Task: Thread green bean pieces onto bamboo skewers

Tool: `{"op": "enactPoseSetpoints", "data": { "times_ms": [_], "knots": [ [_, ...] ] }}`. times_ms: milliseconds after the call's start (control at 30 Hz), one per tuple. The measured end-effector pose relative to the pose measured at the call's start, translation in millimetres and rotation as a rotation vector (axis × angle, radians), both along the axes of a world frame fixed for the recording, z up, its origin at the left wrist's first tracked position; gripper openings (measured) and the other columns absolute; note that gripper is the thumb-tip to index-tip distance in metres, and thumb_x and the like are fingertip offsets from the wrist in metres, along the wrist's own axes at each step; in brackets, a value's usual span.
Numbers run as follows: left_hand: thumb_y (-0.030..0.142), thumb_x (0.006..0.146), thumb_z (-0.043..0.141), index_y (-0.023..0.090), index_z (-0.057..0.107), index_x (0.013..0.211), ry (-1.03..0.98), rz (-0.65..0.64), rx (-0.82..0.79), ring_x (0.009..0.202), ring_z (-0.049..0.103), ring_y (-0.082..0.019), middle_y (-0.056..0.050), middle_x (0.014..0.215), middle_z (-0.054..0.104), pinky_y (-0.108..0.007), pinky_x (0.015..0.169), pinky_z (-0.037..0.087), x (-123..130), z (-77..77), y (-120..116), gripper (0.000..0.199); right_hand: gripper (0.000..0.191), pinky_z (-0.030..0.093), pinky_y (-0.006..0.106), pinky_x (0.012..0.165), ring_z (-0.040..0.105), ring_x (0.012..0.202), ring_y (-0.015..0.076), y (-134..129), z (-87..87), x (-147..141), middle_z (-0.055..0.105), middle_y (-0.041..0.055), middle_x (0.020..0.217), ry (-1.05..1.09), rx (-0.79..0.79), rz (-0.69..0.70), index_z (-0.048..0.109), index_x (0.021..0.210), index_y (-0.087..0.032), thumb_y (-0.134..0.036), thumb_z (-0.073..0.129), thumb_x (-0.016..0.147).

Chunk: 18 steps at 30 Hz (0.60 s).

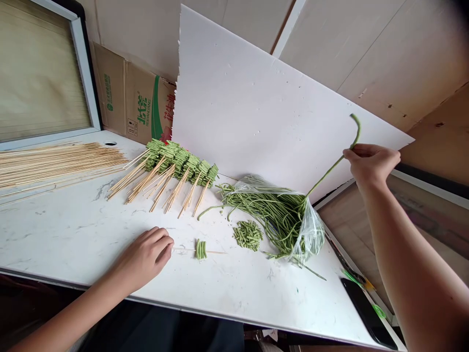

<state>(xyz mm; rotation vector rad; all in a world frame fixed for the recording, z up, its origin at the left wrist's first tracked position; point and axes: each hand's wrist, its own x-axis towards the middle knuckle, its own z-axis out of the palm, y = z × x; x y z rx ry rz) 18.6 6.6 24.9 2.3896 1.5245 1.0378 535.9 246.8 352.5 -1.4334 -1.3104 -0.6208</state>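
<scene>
Pinched between the thumb and fingers of my right hand (373, 164) is a long green bean (326, 174), raised over the plastic bag (312, 230). Its lower end runs down into the bundle of long beans (252, 203) in that bag. My left hand (150, 252) rests on the table with curled fingers, closed at one end of a thin bamboo skewer (217, 252). Several short bean pieces (201, 249) are threaded side by side on this skewer, which lies low over the tabletop. A small pile of cut bean pieces (248, 235) sits between the skewer and the bag.
Filled bean skewers (179, 164) are stacked at the back, sticks toward me. Bare bamboo skewers (62, 159) lie at the left on the white table (73, 239). A cardboard box (128, 93) and a white board (256, 98) stand behind. A black phone (366, 310) lies at right.
</scene>
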Motion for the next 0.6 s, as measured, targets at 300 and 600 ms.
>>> {"op": "enactPoseSetpoints", "data": {
  "times_ms": [300, 600],
  "knots": [
    [0.023, 0.103, 0.047, 0.021, 0.066, 0.089, 0.002, -0.002, -0.014, 0.091, 0.061, -0.024, -0.006, 0.095, 0.065, -0.037, 0.082, 0.048, 0.2, -0.2, -0.7, 0.024, 0.018, 0.058, 0.035, 0.084, 0.071, 0.073, 0.0188, -18.8, 14.8, -61.8, 0.081, 0.0136, 0.089, -0.087, -0.139, 0.203, 0.083, 0.097, -0.012, -0.012, 0.085, 0.079],
    [0.023, 0.103, 0.047, 0.021, 0.067, 0.087, 0.011, -0.001, 0.010, 0.089, 0.060, -0.022, -0.006, 0.093, 0.066, -0.037, 0.081, 0.050, 1.2, 2.3, -0.6, 0.026, 0.017, 0.058, 0.033, 0.088, 0.074, 0.077, 0.0174, -10.1, 24.2, -83.7, 0.082, 0.0140, 0.092, -0.179, -0.095, 0.247, 0.083, 0.099, -0.011, -0.014, 0.085, 0.082]
  ]
}}
